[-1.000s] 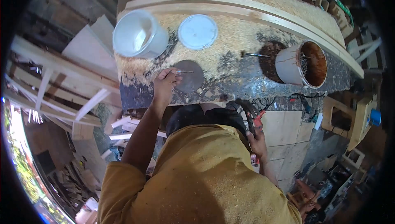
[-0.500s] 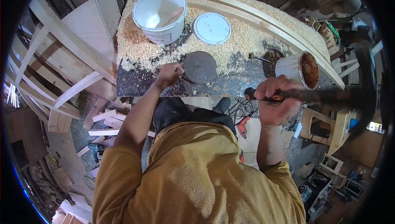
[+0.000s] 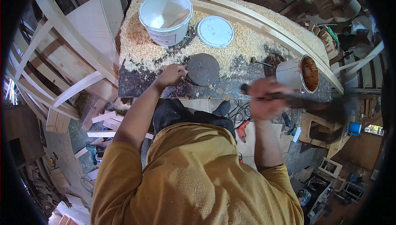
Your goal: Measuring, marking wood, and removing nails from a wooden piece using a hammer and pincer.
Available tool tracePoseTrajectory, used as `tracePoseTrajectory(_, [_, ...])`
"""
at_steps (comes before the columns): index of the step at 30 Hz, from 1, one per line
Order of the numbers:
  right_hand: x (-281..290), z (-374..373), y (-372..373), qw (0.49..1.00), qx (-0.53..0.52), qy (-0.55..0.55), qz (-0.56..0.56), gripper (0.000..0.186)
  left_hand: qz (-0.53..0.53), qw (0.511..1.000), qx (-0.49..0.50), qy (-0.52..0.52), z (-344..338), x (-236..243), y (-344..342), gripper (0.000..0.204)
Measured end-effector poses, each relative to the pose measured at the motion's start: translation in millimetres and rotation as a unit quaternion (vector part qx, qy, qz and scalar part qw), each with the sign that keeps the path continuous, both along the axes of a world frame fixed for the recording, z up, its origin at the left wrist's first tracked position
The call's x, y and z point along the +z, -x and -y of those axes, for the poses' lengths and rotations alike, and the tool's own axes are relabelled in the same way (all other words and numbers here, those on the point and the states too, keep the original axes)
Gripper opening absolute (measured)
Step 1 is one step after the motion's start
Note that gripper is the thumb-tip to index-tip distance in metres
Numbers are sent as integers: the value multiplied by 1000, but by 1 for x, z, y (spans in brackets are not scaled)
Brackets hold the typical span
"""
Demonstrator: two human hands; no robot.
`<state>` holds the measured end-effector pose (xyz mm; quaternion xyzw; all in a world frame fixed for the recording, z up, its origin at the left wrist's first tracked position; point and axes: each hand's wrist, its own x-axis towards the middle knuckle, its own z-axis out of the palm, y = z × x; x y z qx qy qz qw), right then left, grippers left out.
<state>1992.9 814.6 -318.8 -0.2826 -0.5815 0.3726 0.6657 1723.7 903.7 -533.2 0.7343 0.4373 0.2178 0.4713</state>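
Observation:
My left hand pinches a thin metal nail, whose tip end lies over a round dark block. The block rests on the workbench near its front edge. Off to the right, my right hand is wrapped round the handle of a dark hammer, held out in the air. Motion smears both the hammer and this hand, and the shape of the hammer's head does not show clearly.
Wood shavings cover the bench around a white bucket with a wooden stick, a white lid, a bolt-like metal piece and a tipped, rust-stained bucket. Long wooden strips lie behind. A red power tool lies below.
The hammer has swung lower and a little inward, and my right hand has shifted left with it. My left hand keeps its pinch on the nail at the block. The whole view has shifted slightly.

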Motion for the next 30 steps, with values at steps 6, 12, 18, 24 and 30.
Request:
tracePoseTrajectory(6, [-137, 17, -32, 858, -136, 218, 445, 43, -104, 991, 33, 76, -10, -15, -14, 28])
tracePoseTrajectory(12, [-10, -2, 12, 995, -22, 101, 18, 42, 26, 984, 28, 172, -8, -8, -3, 28])
tracePoseTrajectory(18, [-146, 21, -27, 823, -90, 286, 483, 42, -75, 986, 24, 145, -25, 15, -15, 24])
tracePoseTrajectory(24, [-16, 2, 25, 964, -69, 146, 213, 44, -80, 995, 18, 56, -10, -20, -5, 37])
tracePoseTrajectory(30, [-113, 25, -4, 720, -45, 315, 616, 33, -140, 988, 64, 34, 1, 9, -24, 29])
